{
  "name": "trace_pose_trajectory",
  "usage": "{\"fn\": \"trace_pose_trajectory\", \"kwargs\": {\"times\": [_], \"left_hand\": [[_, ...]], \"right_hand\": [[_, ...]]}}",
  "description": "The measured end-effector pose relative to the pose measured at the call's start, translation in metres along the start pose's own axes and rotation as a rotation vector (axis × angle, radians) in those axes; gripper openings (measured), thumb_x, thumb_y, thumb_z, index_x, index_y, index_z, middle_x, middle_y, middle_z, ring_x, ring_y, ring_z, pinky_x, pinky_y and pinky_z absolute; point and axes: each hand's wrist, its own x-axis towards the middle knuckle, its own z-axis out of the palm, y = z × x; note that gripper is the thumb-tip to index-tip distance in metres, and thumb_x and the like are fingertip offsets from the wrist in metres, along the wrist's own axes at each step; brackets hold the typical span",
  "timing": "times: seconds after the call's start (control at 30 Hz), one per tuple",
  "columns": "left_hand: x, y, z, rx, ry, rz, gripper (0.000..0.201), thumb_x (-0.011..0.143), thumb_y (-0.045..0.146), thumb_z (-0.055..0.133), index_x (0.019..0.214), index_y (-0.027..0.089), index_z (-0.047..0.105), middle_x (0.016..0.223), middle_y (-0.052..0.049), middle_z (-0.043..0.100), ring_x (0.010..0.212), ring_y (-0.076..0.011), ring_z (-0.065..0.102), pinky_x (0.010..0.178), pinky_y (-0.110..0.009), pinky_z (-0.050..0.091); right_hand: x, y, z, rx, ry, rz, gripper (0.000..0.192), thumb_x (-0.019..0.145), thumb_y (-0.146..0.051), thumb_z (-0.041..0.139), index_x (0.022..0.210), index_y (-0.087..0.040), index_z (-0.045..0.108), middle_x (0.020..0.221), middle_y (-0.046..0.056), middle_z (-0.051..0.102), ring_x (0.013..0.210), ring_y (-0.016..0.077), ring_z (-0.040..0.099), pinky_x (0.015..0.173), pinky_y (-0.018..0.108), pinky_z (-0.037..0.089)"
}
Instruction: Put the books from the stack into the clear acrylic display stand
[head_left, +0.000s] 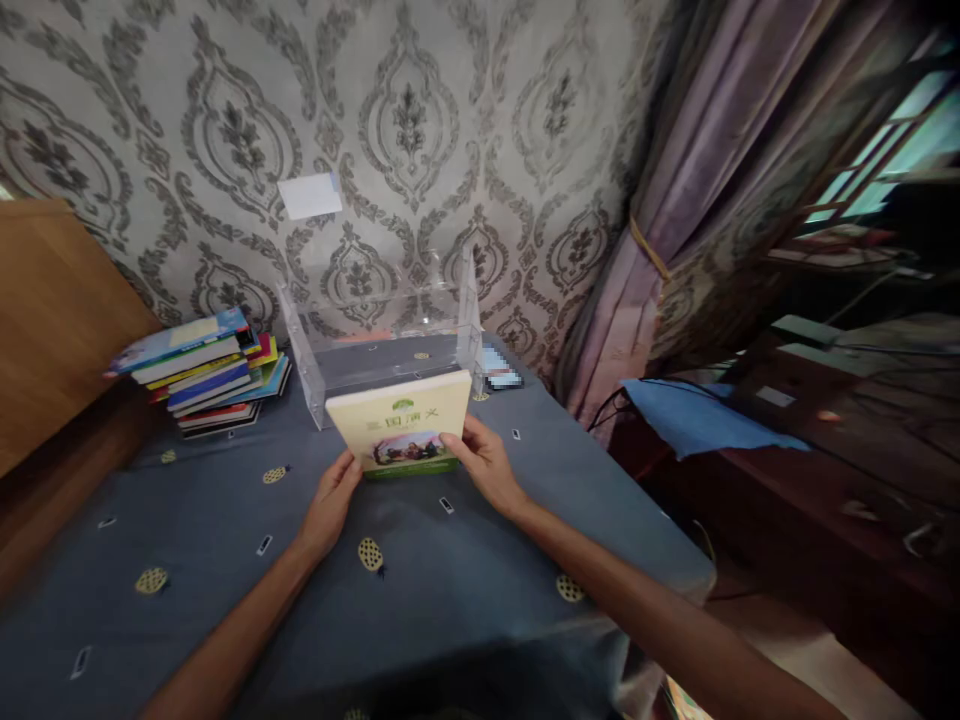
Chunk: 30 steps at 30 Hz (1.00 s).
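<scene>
In the head view, one pale yellow paperback book [401, 425] with a green lower edge and a painted scene on its cover was held above the counter [225, 560], a surface draped in blue-grey cloth with small printed motifs. The left hand [330, 505] pinched the book's lower left corner, and the right hand [484, 465] gripped its lower right edge, thumb on the cover. The cover carried large characters, too blurred to read. Just behind the book stood one clear acrylic box [382, 340], open at the top. To its left lay one stack of colourful books [206, 375], roughly ten, touching the counter. One blue cloth [701, 415] lay on dark furniture at right.
</scene>
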Motion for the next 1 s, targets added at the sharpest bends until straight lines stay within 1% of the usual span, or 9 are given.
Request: {"fn": "trace_pose_trajectory", "kwargs": {"times": [0.1,0.27,0.43,0.53,0.6,0.7,0.8,0.9,1.0], "left_hand": [[0.009,0.007,0.007,-0.076,0.053,-0.029,0.060,0.080,0.064,0.067,0.116,0.015,0.068,0.114,-0.010,0.073,0.112,-0.0265,0.065,0.099,-0.039,0.051],[0.008,0.012,0.011,-0.104,0.040,-0.090,0.057,0.079,0.059,0.070,0.114,0.014,0.065,0.097,-0.007,0.075,0.088,-0.0231,0.070,0.074,-0.030,0.056],[0.000,0.008,0.004,0.017,0.002,-0.185,0.062,0.079,0.059,0.068,0.122,0.016,0.053,0.065,0.004,0.066,0.051,-0.0136,0.060,0.045,-0.021,0.043],[-0.002,0.006,-0.004,0.206,-0.009,-0.218,0.062,0.081,0.061,0.063,0.121,0.017,0.048,0.048,0.010,0.053,0.034,-0.0110,0.046,0.034,-0.019,0.030],[-0.001,0.005,-0.009,0.347,-0.040,-0.222,0.056,0.083,0.059,0.060,0.118,0.017,0.049,0.045,0.011,0.052,0.031,-0.0118,0.046,0.033,-0.020,0.028],[0.001,0.008,-0.014,0.569,-0.097,-0.183,0.044,0.085,0.052,0.059,0.113,0.018,0.052,0.045,0.010,0.054,0.030,-0.0129,0.047,0.037,-0.022,0.033],[0.004,0.015,-0.015,0.888,-0.104,-0.087,0.026,0.089,0.040,0.054,0.106,0.020,0.058,0.049,0.006,0.055,0.039,-0.0148,0.052,0.045,-0.024,0.037],[0.011,0.020,-0.014,1.258,-0.069,0.035,0.021,0.092,0.030,0.048,0.104,0.020,0.062,0.068,-0.002,0.065,0.066,-0.0218,0.065,0.059,-0.029,0.044],[0.024,0.015,-0.014,1.413,-0.066,0.192,0.024,0.095,0.028,0.043,0.107,0.019,0.062,0.099,-0.011,0.070,0.096,-0.0287,0.065,0.076,-0.038,0.050]], "right_hand": [[0.000,0.015,-0.003,-0.046,0.006,0.058,0.042,0.085,-0.056,0.062,0.098,-0.016,0.068,0.088,0.004,0.071,0.081,0.0197,0.064,0.075,0.031,0.051],[-0.001,0.016,-0.009,-0.068,-0.015,0.203,0.050,0.084,-0.062,0.059,0.094,-0.014,0.066,0.067,0.000,0.063,0.058,0.0140,0.054,0.052,0.024,0.040],[-0.003,0.026,-0.013,-0.213,-0.120,0.301,0.053,0.079,-0.068,0.058,0.068,-0.016,0.056,0.055,-0.003,0.052,0.051,0.0108,0.046,0.046,0.021,0.032],[-0.006,0.030,-0.015,-0.332,-0.178,0.318,0.052,0.079,-0.066,0.059,0.064,-0.017,0.055,0.054,-0.002,0.054,0.051,0.0119,0.050,0.045,0.021,0.032],[-0.006,0.028,-0.016,-0.381,-0.219,0.367,0.051,0.080,-0.065,0.058,0.066,-0.017,0.058,0.055,-0.001,0.059,0.050,0.0130,0.053,0.044,0.022,0.034],[-0.004,0.021,-0.018,-0.529,-0.285,0.464,0.046,0.084,-0.061,0.058,0.068,-0.017,0.059,0.055,0.000,0.062,0.044,0.0136,0.055,0.043,0.023,0.034],[-0.002,0.013,-0.019,-0.833,-0.269,0.443,0.040,0.086,-0.054,0.061,0.068,-0.018,0.061,0.057,0.001,0.064,0.052,0.0157,0.059,0.047,0.024,0.030],[-0.002,0.005,-0.018,-1.071,-0.236,0.392,0.034,0.089,-0.048,0.061,0.072,-0.019,0.066,0.067,0.005,0.070,0.066,0.0197,0.064,0.052,0.026,0.028],[-0.001,-0.003,-0.011,-1.172,-0.225,0.336,0.028,0.094,-0.043,0.056,0.085,-0.020,0.069,0.076,0.007,0.074,0.070,0.0210,0.067,0.055,0.027,0.030]]}}
